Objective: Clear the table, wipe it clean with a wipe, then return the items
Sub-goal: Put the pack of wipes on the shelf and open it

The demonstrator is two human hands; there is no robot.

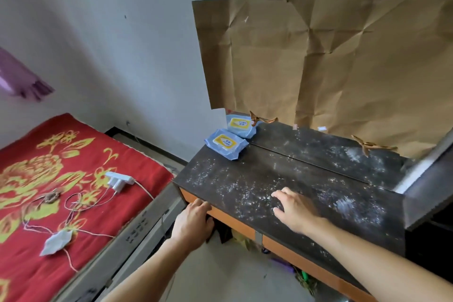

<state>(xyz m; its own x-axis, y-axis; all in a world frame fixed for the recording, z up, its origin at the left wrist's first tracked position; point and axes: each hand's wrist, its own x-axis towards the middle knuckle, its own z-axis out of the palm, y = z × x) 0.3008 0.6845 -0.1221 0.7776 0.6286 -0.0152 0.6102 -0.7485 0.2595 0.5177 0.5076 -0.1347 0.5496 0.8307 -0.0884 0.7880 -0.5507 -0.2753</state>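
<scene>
Presently, task stage: clearing looks complete or nearly so; wiping has not begun, judging by the white dust over the top.
Table point(245, 179): dark top, speckled and smeared with white residue across most of its surface.
Wipe pack point(226, 146): lies flat at the far left corner of the table, closed; no wipe has been drawn from it.
Second pack image point(241, 126): just behind the first; apparently its reflection in the uncovered mirror strip, not a separate pack.
Left hand point(193, 220): fingers curled over the table's front left edge, grasping it.
Right hand point(294, 211): palm down on the top, fingers straight and spread, holding nothing.
Done: table carries only the wipe pack.
Remaining: take out a wipe, wipe the whole top, return the items.
Bed point(29, 265): left of the table, red patterned cover; probably the holding place for removed items.
Count, wipe packs: one, plus the reflection.
Count, power strip point(120, 180): one, white, on the bed with white cables trailing from it.
Count, white crumpled piece point(57, 241): one, on the bed among the cables.
Count, hands: two.
Brown paper point(318, 61): covers the mirror above the table.
</scene>
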